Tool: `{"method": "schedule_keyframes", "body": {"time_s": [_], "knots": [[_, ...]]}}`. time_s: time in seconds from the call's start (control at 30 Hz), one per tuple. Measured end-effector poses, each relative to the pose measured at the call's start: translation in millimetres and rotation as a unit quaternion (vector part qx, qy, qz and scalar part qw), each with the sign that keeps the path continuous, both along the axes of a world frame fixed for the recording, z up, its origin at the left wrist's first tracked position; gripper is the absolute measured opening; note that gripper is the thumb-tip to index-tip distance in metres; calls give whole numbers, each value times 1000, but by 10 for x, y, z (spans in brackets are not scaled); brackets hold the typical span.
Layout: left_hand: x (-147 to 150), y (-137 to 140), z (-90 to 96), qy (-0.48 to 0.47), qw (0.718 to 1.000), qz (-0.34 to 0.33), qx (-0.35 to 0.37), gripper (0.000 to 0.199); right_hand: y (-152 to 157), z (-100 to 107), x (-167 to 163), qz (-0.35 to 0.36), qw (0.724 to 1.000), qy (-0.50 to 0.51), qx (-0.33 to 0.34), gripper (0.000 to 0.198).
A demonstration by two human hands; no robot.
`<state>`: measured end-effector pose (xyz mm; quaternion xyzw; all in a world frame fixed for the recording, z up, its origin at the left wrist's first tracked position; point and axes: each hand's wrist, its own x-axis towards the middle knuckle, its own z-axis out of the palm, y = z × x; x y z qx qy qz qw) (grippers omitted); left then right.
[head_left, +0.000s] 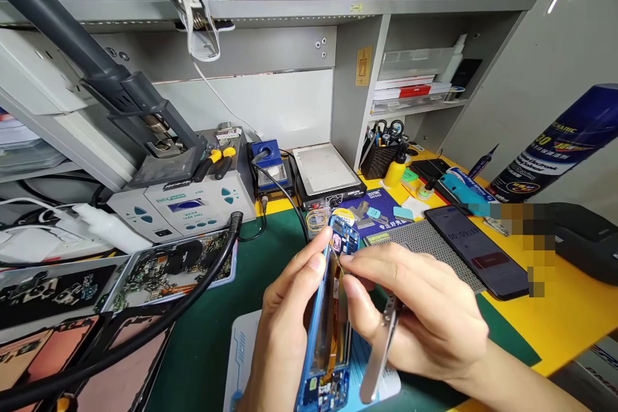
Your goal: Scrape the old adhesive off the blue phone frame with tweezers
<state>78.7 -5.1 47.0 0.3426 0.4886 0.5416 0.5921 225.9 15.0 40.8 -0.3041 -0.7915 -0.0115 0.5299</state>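
Observation:
My left hand (pixel 290 309) is closed around an opened phone frame (pixel 318 328) with a blue edge, tilted upright so its inner side shows. Inside run an orange-brown flex cable (pixel 335 328) and small boards at both ends. My right hand (pixel 415 315) has thumb and fingertips pinched at the upper inside of the frame, on a small thin part (pixel 340 264) too slight to name. Tucked in the same hand, metal tweezers (pixel 379 360) point down toward me, apart from the frame. A white and blue mat (pixel 246 341) lies beneath.
A thick black hose (pixel 207 283) crosses the left side from the hot air station (pixel 188 206). Phone shells (pixel 120 360) lie at left. A heating plate (pixel 328 170) stands behind; a lit phone (pixel 476 251) and blue spray can (pixel 555 148) are at right.

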Motion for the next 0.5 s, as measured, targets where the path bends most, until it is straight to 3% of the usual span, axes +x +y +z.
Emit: {"method": "schedule_keyframes", "body": {"time_s": [0.3,0.43,0.5], "knots": [[-57,17,-162,-66,997,11,-45,25,-9,-50,7,-41,999,5,10,23],[-23,7,-119,-136,988,27,-61,24,16,-87,11,-57,998,21,15,23],[-11,4,-81,-122,991,9,-56,27,22,-112,18,-66,998,21,11,22]]}}
